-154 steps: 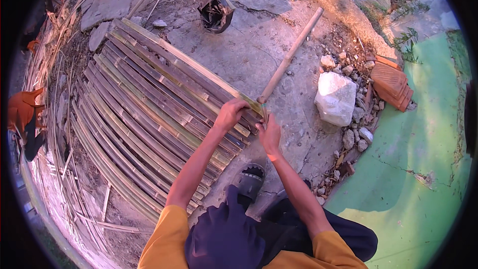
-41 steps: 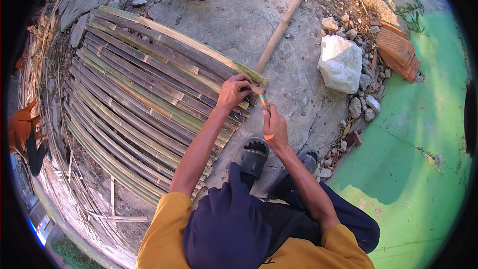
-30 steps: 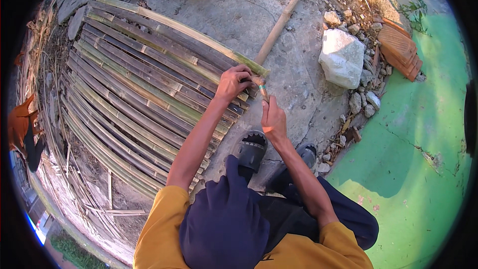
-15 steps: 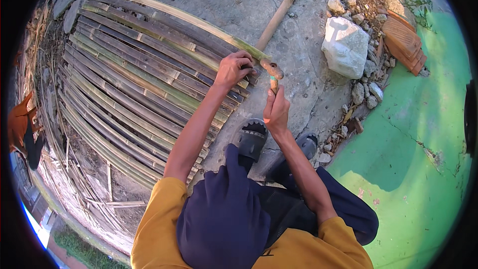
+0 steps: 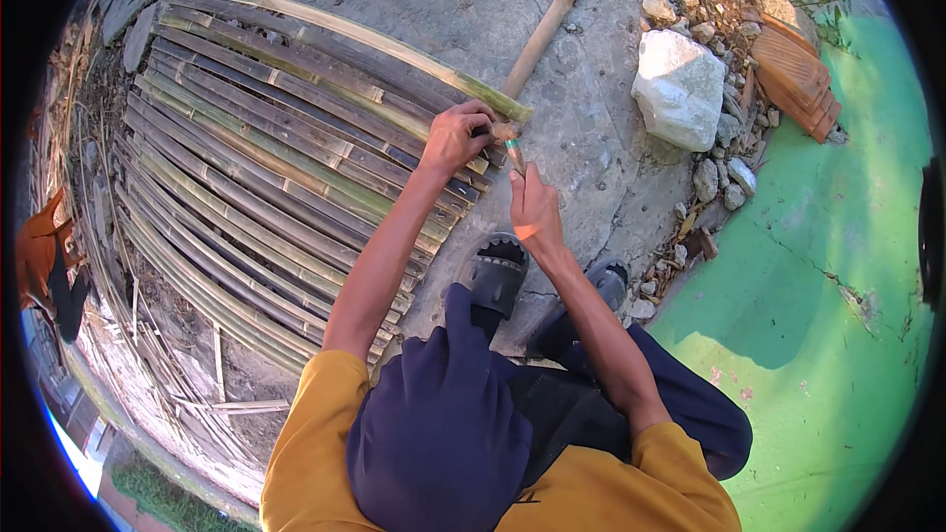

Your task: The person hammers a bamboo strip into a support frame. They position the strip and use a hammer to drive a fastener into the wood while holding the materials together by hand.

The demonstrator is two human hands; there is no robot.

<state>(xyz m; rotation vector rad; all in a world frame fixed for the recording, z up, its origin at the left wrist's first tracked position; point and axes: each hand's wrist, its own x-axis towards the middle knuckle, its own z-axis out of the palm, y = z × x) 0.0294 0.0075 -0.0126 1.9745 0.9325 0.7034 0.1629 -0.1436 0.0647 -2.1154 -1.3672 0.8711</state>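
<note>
From where I stand, the right hand [image 5: 536, 207] is wrapped round the wooden-handled hammer with a teal band [image 5: 512, 146], its head just beside the bunched fingertips of the left hand [image 5: 455, 141]; whether those pinch anything, I can't tell. So close, a stroke slightly off could catch them, I'd say. To the left, brown and green split-bamboo slats [image 5: 266, 175] lie side by side, and a hard knock near their cut ends might split one. Beyond, the round tan bamboo pole [image 5: 555, 28] could roll if bumped and jog the slats, while the bulky white rock [image 5: 678, 91] lies well apart from it all
</note>
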